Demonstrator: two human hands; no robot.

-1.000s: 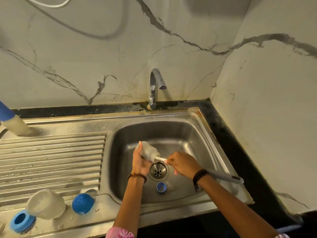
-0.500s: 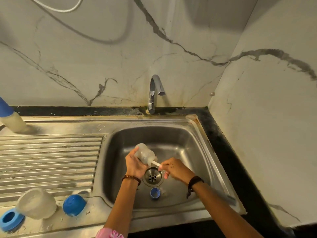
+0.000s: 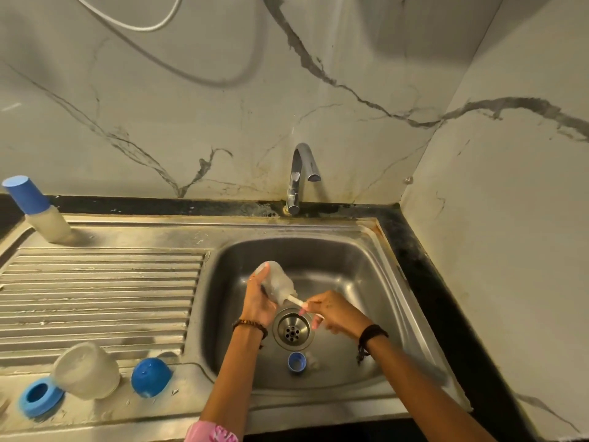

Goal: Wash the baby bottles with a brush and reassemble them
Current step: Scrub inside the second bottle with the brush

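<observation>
Presently, left hand [image 3: 256, 303]: fingers curled round the tilted bottle [image 3: 276, 283].
Right hand [image 3: 334, 312]: fingers pinched the brush handle [image 3: 295, 300] entering the bottle mouth.
Location: over the sink [image 3: 360, 266] drain [image 3: 292, 328].

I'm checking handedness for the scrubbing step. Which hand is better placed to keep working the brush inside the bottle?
Right. The right hand already grips the brush handle, which enters the bottle, while the left hand holds that bottle over the sink.
</observation>
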